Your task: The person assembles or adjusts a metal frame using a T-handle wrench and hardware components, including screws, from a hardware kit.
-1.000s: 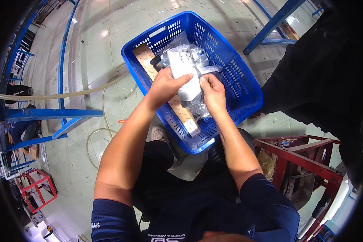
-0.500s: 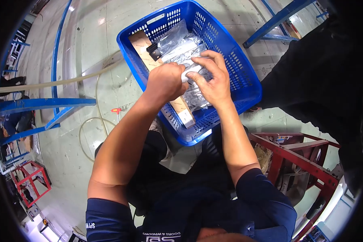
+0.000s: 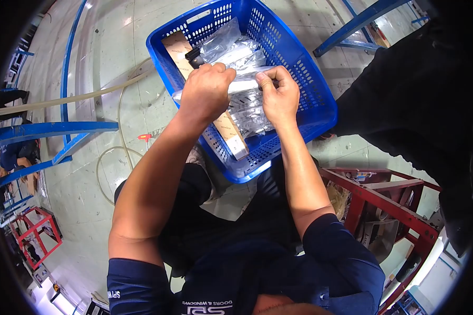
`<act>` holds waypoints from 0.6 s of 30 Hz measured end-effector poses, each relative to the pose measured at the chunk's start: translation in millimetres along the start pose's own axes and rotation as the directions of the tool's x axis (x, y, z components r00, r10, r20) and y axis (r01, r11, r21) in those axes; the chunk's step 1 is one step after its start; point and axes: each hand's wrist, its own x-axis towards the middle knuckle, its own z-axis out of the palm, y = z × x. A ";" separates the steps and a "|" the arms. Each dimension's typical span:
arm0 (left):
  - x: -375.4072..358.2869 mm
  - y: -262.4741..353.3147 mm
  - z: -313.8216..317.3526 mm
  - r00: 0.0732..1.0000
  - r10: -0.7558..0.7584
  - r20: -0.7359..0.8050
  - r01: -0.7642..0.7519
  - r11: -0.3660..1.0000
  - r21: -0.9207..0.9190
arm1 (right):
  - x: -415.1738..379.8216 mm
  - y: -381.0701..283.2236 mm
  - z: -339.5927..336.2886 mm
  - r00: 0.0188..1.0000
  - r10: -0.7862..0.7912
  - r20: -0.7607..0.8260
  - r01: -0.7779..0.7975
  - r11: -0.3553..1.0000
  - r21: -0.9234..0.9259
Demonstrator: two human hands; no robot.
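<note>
A blue plastic basket (image 3: pixel 310 100) sits on the floor in front of my knees. It holds several clear plastic bags of parts (image 3: pixel 231 44) and a strip of brown cardboard (image 3: pixel 227 128). My left hand (image 3: pixel 207 89) and my right hand (image 3: pixel 279 94) are both over the basket. Between them they pinch a white part in a clear plastic bag (image 3: pixel 244 85), held level, one hand at each end. The middle of the bag shows between the two fists; its ends are hidden by my fingers.
A person in dark clothes (image 3: pixel 420 89) stands close on the right. A red metal frame (image 3: pixel 383 199) is by my right knee. Blue steel frames (image 3: pixel 52 131) and a pale hose (image 3: pixel 79 97) lie on the green floor to the left.
The white bagged part was upright in both hands, then turned level. My right hand went from open fingers on the bag to a pinch on its right end.
</note>
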 end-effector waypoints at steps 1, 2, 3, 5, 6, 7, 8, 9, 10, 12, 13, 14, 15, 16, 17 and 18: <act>-1.7 2.0 -0.2 1.000 -0.001 -0.003 0.001 1.000 -0.002 | 1.6 9.9 1.5 1.000 -0.003 0.001 0.003 1.000 -0.003; -4.3 5.4 -1.7 0.995 -0.065 0.081 0.068 0.997 -0.032 | 6.3 20.1 1.1 0.990 0.042 -0.135 -0.028 0.994 0.103; -6.4 6.8 -2.9 0.978 -0.129 0.166 0.140 0.989 -0.057 | 13.3 24.1 -1.6 0.961 0.100 -0.259 -0.044 0.976 0.212; -18.7 -8.5 -7.6 0.915 -0.217 0.339 0.268 0.957 -0.112 | 41.5 30.8 -47.4 0.832 0.306 -0.462 -0.177 0.937 0.301; -22.8 -17.3 -9.4 0.820 -0.261 0.510 0.380 0.914 -0.144 | 44.7 39.2 -60.9 0.847 0.285 -0.448 -0.184 0.949 0.256; -21.9 -25.3 -8.5 0.820 -0.274 0.503 0.390 0.910 -0.139 | 43.8 48.4 -64.8 0.860 0.266 -0.435 -0.188 0.959 0.214; -21.0 -34.6 -6.3 0.761 -0.333 0.557 0.549 0.787 -0.281 | 39.1 52.7 -60.1 0.914 0.249 -0.321 -0.198 0.963 0.182; -20.5 -38.7 -9.0 0.691 -0.369 0.622 0.684 0.613 -0.396 | 32.4 50.7 -47.1 0.948 0.264 -0.179 -0.223 0.950 0.217; -17.3 -43.2 -11.0 0.655 -0.356 0.667 0.724 0.548 -0.419 | 23.8 49.0 -30.0 0.988 0.088 -0.129 -0.062 0.979 0.192; -17.7 -42.5 -11.8 0.677 -0.341 0.653 0.722 0.482 -0.496 | 11.3 25.1 -2.6 0.996 -0.084 0.004 0.082 0.980 0.183; -18.7 -42.0 -13.0 0.704 -0.311 0.639 0.705 0.414 -0.575 | 6.1 12.5 3.4 0.994 -0.071 0.084 0.054 0.982 0.182; -20.3 -42.4 -14.4 0.702 -0.327 0.632 0.709 0.410 -0.575 | 0.9 -1.7 7.8 0.984 -0.117 0.134 0.101 0.988 0.114; -22.5 -42.4 -15.7 0.693 -0.322 0.645 0.712 0.446 -0.543 | -3.9 -11.0 12.7 0.967 -0.168 0.191 0.164 0.986 0.041; -25.7 -41.5 -16.7 0.682 -0.316 0.659 0.715 0.481 -0.508 | -7.1 -9.5 18.3 0.937 -0.263 0.232 0.275 0.961 -0.022; -30.0 -40.8 -16.5 0.669 -0.310 0.676 0.716 0.515 -0.472 | -11.1 -10.4 24.0 0.895 -0.349 0.277 0.384 0.920 -0.079; -35.5 -37.7 -14.9 0.709 -0.294 0.641 0.674 0.552 -0.491 | -18.3 -13.0 29.5 0.905 -0.327 0.272 0.364 0.926 -0.097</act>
